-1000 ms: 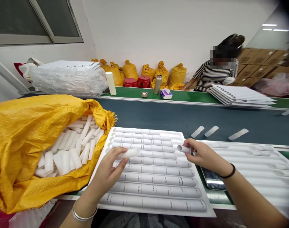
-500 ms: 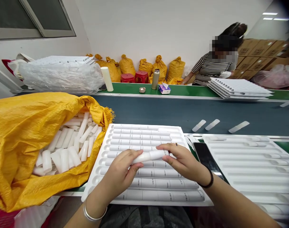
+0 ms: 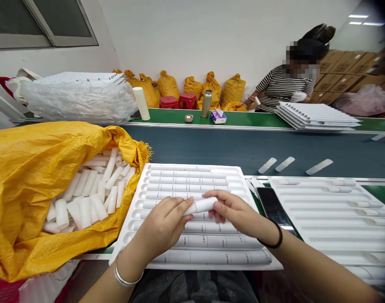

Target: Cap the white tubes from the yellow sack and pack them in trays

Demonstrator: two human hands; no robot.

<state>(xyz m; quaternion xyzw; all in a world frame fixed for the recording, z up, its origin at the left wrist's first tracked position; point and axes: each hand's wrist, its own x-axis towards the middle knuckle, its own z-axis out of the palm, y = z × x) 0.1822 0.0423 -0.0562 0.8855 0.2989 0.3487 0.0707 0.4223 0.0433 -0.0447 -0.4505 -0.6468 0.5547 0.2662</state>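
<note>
Pinching a short white tube [image 3: 207, 205] by its left end, the left hand [image 3: 164, 223] has thumb and fingers closed on it. The right hand [image 3: 241, 212] pinches the other end between thumb and forefinger, its remaining fingers curled below. The tube is above a white tray [image 3: 236, 171], whose grooves hold long printed tubes [image 3: 214, 241]. Left of the tray, a yellow sack [image 3: 25, 176] lies open on many short tubes [image 3: 93, 183]; to its right are a phone [image 3: 271, 206] and a second tray [image 3: 309, 214]. Beyond, three small tubes [image 3: 284, 164] lie on a dark belt [image 3: 195, 145]. Across it, a flask [image 3: 206, 104] and tissue box [image 3: 218, 117] stand on a green ledge [image 3: 167, 115]. Behind the ledge, near stacked trays [image 3: 319, 114], is a person in stripes [image 3: 273, 88].
</note>
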